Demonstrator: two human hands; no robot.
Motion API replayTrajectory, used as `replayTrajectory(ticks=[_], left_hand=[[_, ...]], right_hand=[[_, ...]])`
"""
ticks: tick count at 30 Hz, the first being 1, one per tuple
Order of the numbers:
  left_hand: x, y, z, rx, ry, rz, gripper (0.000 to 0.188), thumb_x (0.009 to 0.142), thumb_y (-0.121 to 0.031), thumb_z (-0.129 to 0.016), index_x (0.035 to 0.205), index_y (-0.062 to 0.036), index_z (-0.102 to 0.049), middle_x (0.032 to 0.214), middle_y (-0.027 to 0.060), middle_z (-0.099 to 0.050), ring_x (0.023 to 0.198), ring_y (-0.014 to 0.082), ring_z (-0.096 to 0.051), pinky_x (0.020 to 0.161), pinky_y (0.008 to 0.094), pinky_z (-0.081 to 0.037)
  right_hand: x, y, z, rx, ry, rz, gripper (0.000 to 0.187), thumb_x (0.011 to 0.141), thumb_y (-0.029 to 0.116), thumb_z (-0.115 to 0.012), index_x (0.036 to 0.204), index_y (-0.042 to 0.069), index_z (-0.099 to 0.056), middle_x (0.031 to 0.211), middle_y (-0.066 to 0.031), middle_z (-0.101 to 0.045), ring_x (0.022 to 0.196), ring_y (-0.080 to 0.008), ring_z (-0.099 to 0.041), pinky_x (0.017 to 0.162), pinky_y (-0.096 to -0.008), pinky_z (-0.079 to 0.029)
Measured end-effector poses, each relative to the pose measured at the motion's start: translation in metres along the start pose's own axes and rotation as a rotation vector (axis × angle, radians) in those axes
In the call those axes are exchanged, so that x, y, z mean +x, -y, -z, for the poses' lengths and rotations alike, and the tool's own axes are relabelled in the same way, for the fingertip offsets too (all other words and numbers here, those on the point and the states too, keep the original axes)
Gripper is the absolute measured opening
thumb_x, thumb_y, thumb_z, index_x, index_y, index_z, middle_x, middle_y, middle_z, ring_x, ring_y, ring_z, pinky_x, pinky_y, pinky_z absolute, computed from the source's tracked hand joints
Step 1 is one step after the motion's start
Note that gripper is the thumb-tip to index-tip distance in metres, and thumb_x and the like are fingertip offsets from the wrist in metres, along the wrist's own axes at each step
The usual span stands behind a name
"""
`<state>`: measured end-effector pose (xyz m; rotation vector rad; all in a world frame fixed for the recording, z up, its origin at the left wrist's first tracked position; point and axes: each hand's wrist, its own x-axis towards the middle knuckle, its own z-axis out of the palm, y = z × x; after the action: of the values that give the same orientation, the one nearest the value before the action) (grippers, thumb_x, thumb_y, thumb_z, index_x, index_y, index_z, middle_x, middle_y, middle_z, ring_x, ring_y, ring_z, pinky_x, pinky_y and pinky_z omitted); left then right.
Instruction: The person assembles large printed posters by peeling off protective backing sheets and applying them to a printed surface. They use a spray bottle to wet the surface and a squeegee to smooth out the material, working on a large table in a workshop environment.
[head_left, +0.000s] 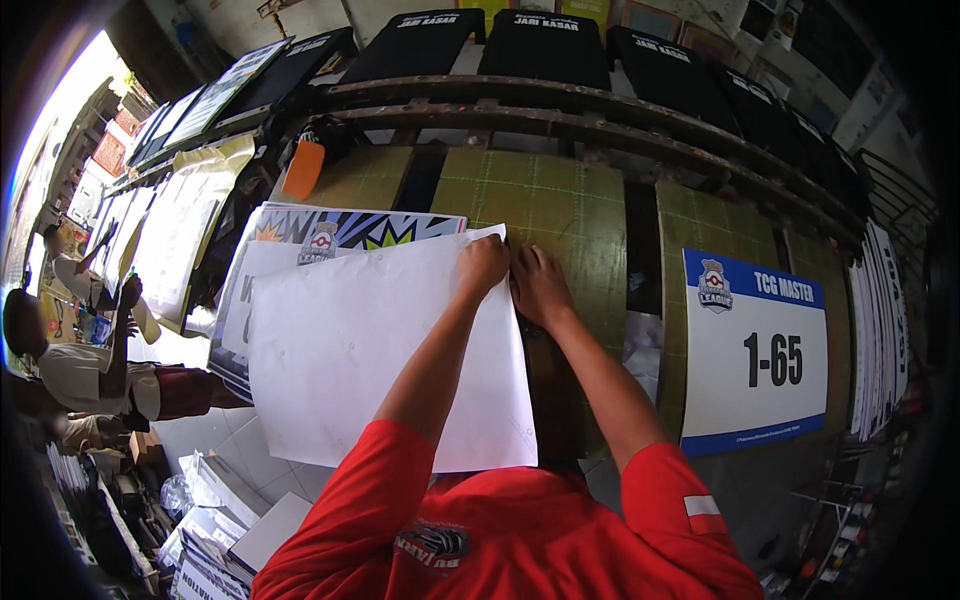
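A large blank white sheet (390,340) lies over the left part of the bench, its near edge hanging toward my body. My left hand (484,264) is closed on the sheet's far right corner, with the fingers bunched together. Close beside it, my right hand (541,288) rests on the olive-green board, fingers stretched forward and the thumb side along the sheet's right edge. Partly under the white sheet is a stack of printed posters (400,228) with grey, yellow and green artwork.
To the right lies a blue-and-white printed sign (755,355); further right, several boards stand on edge (880,320). An orange paddle-shaped piece (303,170) sits at the far left. Black shirts (545,50) line the back rack. At left, a person (85,375) is nearby.
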<state>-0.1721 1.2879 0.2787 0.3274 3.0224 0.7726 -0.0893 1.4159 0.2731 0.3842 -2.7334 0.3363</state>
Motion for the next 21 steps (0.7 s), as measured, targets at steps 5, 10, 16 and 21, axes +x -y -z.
replayTrajectory(ticks=[5,10,16,21], left_hand=[[0.001,-0.002,0.004,0.011,0.028,-0.024,0.027,0.088,-0.03,-0.05,0.088,-0.009,-0.067,0.091,0.0187,-0.068,0.087,0.039,-0.066,0.078,0.0505,-0.051],[0.004,0.003,0.005,0.014,0.032,-0.056,0.029,0.089,-0.034,-0.052,0.088,-0.0102,-0.068,0.09,0.0173,-0.069,0.086,0.0382,-0.066,0.076,0.0497,-0.052],[0.005,0.006,0.001,0.013,0.025,-0.063,0.034,0.087,-0.039,-0.055,0.088,-0.0089,-0.072,0.088,0.0176,-0.07,0.084,0.038,-0.067,0.075,0.0489,-0.053],[0.004,0.007,0.0,-0.041,-0.003,-0.048,0.033,0.087,-0.036,-0.056,0.085,-0.0066,-0.071,0.087,0.0195,-0.069,0.082,0.0389,-0.067,0.074,0.0496,-0.053]], right_hand=[[0.013,-0.006,0.007,-0.03,0.113,-0.025,0.054,0.078,0.024,-0.063,0.126,0.003,-0.051,0.121,-0.016,-0.052,0.112,-0.0336,-0.05,0.089,-0.0484,-0.046],[0.022,-0.011,0.006,-0.138,0.182,0.009,0.059,0.074,0.032,-0.064,0.126,0.006,-0.052,0.121,-0.014,-0.051,0.112,-0.0314,-0.05,0.082,-0.0475,-0.049],[0.029,-0.01,0.011,-0.127,0.3,-0.017,0.058,0.073,0.034,-0.063,0.124,0.007,-0.054,0.122,-0.0139,-0.051,0.113,-0.0315,-0.049,0.082,-0.0479,-0.049],[0.029,-0.008,0.013,-0.108,0.337,-0.052,0.063,0.074,0.034,-0.063,0.13,0.007,-0.051,0.131,-0.0145,-0.047,0.118,-0.0321,-0.046,0.086,-0.0491,-0.048]])
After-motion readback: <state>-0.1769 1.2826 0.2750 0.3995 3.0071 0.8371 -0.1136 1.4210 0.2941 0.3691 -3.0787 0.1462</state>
